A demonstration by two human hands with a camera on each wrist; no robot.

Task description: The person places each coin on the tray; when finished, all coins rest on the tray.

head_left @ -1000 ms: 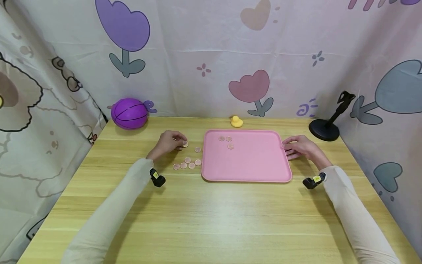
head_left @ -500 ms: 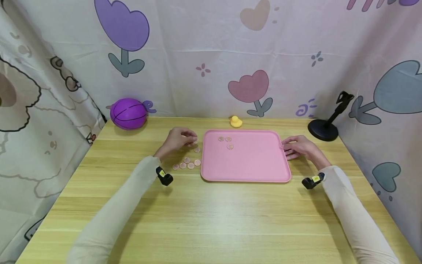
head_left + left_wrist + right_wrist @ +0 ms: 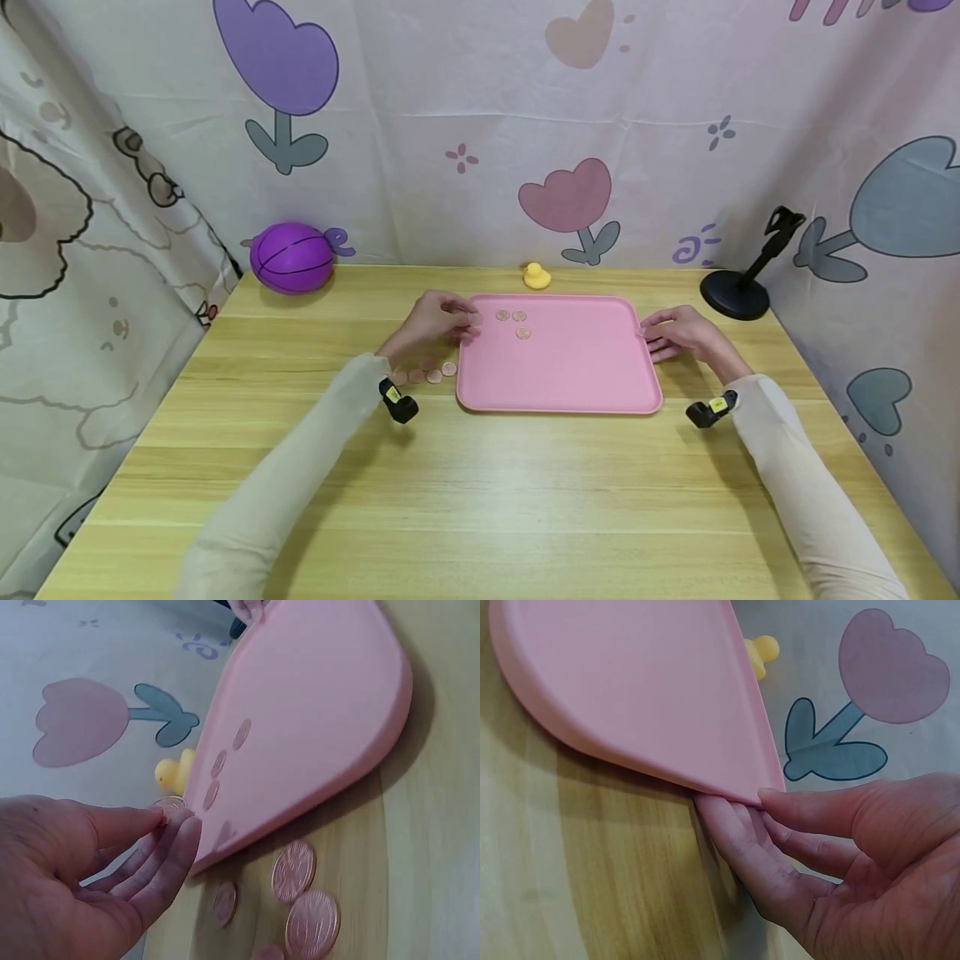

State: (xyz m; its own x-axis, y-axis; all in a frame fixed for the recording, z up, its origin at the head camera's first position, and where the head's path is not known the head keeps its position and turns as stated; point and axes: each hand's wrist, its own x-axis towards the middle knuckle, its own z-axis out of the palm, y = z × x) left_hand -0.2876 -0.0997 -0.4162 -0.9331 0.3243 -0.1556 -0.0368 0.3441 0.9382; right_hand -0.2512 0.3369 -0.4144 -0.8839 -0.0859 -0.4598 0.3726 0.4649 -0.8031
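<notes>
Head view places the person's left hand (image 3: 437, 319) over the far left corner of the pink tray (image 3: 570, 367), its thumb and fingers brought together. Left wrist view shows what they pinch: a single coin (image 3: 174, 802) near the fingertips (part of its rim peeks out past the thumb). At the tray's right side, the right hand (image 3: 684, 332) pinches the rim, with thumb and fingers drawn close on the edge; how far the fingers reach underneath, I cannot tell. Three coins (image 3: 519, 316) lie flat in the far left part of the tray. More coins (image 3: 434, 377) lie left of the tray on the table (image 3: 555, 500), some partly hidden by the left arm and hand. Just beyond the tray's far edge sits a yellow duck (image 3: 536, 276); a purple ball (image 3: 292, 258) rests far left, and a black stand (image 3: 735, 294) stands far right.
</notes>
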